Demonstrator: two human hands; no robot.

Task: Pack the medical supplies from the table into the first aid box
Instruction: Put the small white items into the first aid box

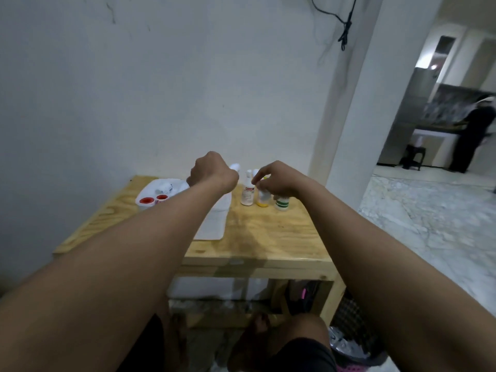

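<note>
Bottles stand in a tight row on the surface (pixel 268 232), right of the open first aid box (pixel 150 193). Right hand (pixel 279 181) fingers (pixel 257 178) close around the yellow-based bottle (pixel 261 198). Left hand (pixel 208 169) hovers curled above the box; whether it holds anything cannot be told. Risk: lifting may topple the touching white bottle (pixel 247 193) and green-striped bottle (pixel 282 204).

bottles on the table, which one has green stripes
The rightmost bottle, nearest the table's right edge, below the right hand. It has green bands; the middle bottle is yellow at the bottom, and the left bottle is white with a red-marked label.
</note>
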